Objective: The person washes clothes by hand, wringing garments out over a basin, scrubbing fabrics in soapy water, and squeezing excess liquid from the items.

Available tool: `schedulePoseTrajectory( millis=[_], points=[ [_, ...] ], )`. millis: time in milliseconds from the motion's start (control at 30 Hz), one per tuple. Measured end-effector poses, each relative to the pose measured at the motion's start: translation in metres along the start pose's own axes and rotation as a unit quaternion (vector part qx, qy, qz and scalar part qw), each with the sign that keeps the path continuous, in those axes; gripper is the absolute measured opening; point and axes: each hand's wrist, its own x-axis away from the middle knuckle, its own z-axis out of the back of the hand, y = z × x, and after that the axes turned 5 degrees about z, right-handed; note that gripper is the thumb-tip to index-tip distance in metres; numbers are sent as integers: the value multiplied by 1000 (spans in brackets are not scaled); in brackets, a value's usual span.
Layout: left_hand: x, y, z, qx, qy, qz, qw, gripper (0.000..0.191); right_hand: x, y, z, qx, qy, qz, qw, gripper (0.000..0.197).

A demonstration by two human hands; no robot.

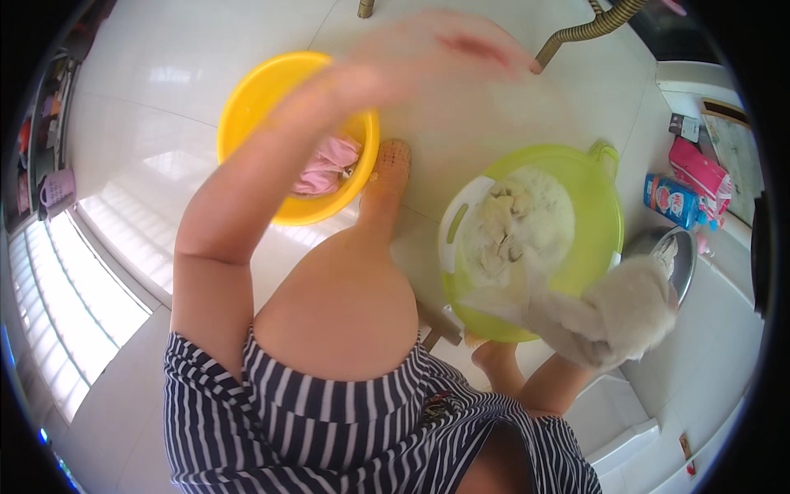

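Observation:
My left hand (444, 52) is blurred above the floor, past the yellow plastic basin (228, 126), with nothing plainly in it. Pink cloth (330, 162) lies inside that basin. At the right, a bunched pale wet cloth (629, 309) covers my right hand, whose fingers are hidden; the cloth hangs over the near right edge of the green plastic basin (602, 210). Light cloth (503, 228) sits amid foamy water in the green basin. Behind the held cloth is a metal bowl (686, 259) with something pale in it.
A blue detergent bottle (669, 200) and a pink packet (697, 170) lie by the right wall. Brown ribbed furniture legs (586, 29) stand at the top. Part of a wooden stool (441, 324) shows beneath me. A lilac basket (58, 187) is at the left.

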Motion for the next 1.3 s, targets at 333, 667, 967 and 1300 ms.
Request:
schedulePoseTrajectory(
  millis=[333, 667, 967, 1300],
  points=[
    [128, -195, 125, -405, 55, 396, 822, 81, -114, 86, 162, 805, 13, 150, 573, 78],
    [122, -220, 85, -545, 113, 357, 750, 39, -108, 106, 157, 751, 47, 64, 656, 69],
    [117, -201, 127, -168, 382, 197, 887, 56, -79, 66, 115, 555, 113, -79, 820, 76],
    [144, -269, 30, -516, 322, 418, 675, 97, -86, 106, 108, 939, -59, 42, 337, 87]
  ],
)
